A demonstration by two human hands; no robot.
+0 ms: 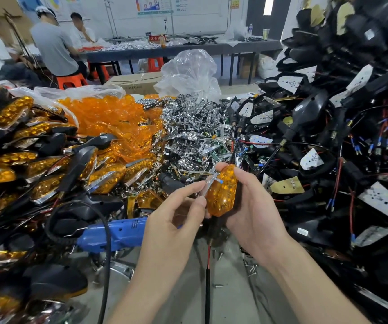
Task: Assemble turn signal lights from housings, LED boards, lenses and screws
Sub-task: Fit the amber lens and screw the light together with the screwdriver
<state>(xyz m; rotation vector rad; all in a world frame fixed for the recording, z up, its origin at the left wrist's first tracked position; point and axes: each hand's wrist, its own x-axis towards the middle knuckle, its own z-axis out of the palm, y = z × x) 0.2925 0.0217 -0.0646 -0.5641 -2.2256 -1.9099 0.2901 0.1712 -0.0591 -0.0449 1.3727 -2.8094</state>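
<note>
My right grip (256, 206) holds the amber light (222, 190), long axis 12-to-6, while my left grip (174, 220) pinches the chrome strip (209, 184) at its 9 o'clock edge.

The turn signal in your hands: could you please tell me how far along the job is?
Done: a pile of lensed lights on the left. In hand: the right hand grips a turn signal, amber lens on, while the left hand pinches a silvery strip at its edge. Left: housings with bare LED boards on the right; the blue screwdriver lies idle.
</note>
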